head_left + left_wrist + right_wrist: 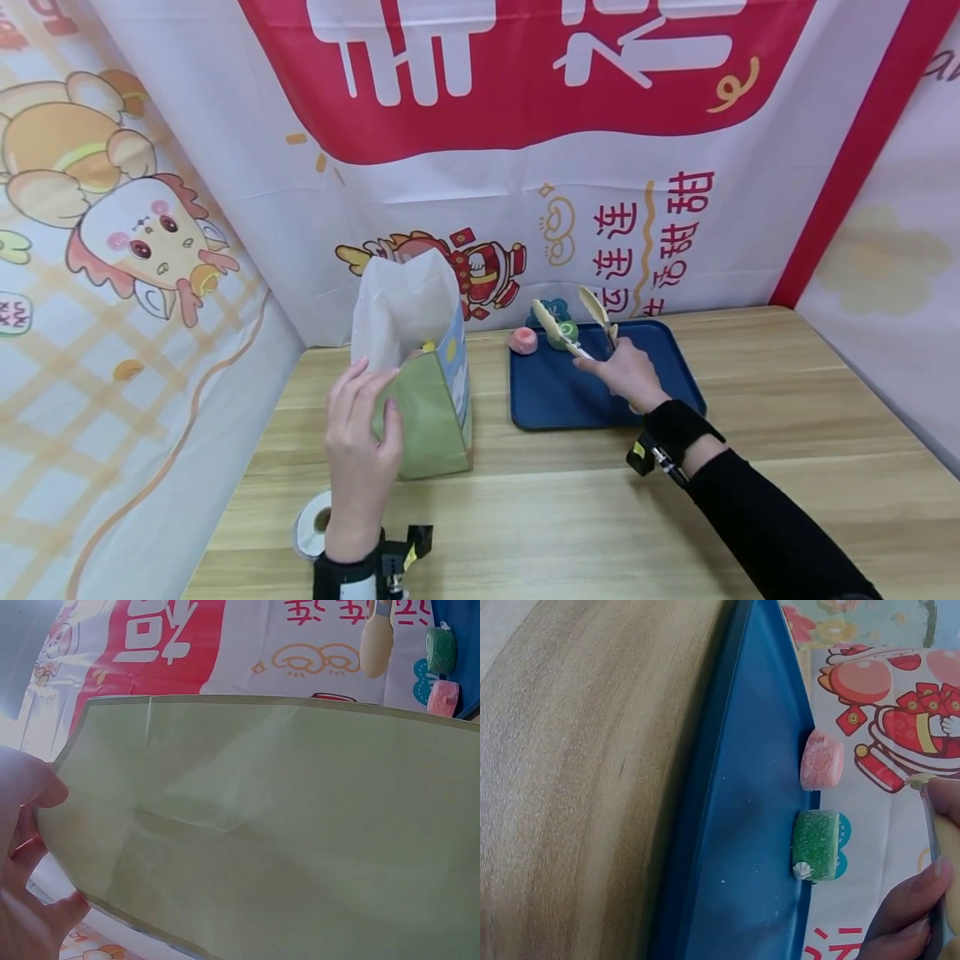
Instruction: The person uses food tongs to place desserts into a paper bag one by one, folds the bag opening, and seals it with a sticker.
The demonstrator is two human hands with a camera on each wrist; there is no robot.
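My left hand (363, 450) grips the left top edge of a green paper bag (431, 425), which stands upright with its white lining (401, 308) sticking up. Something yellow shows just inside its mouth. In the left wrist view the bag's green side (285, 817) fills most of the picture. My right hand (630, 375) holds tongs (552, 327), their arms spread apart over the blue tray (585, 412). Between the tong ends in the head view is a green cake (815, 844) with a small white dollop. A pink cake (822, 760) sits beside it at the tray's corner.
A white roll (307, 529) lies on the wooden table (555, 517), partly behind my left wrist. Printed cloth (480, 167) hangs right behind the bag and tray, and more cloth closes in the left and right sides.
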